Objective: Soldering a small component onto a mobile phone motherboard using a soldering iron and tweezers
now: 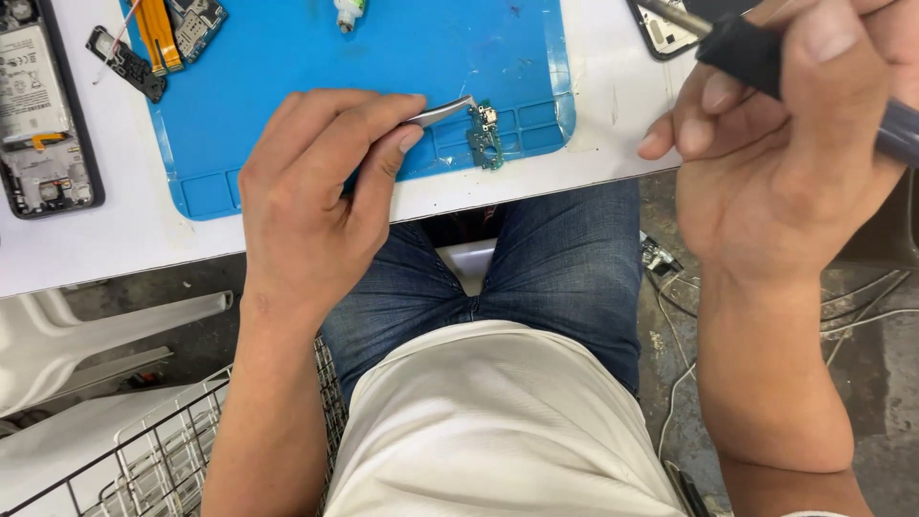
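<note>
My left hand (316, 191) grips metal tweezers (442, 112) whose tips rest on a small green circuit board (485, 137) lying on the near right part of a blue work mat (383, 57). My right hand (780, 144) is raised at the right, off the table's edge, closed around a dark soldering-iron handle (756, 53) whose metal tip (670, 14) points up-left toward the table's far right. The iron is well apart from the green board.
An opened phone (43, 105) with its battery showing lies at the far left of the white table (115, 239). Small boards and an orange flex cable (158, 38) sit on the mat's top left. Another phone part (661, 33) lies top right. A wire basket (144, 450) and cables (862, 306) are on the floor.
</note>
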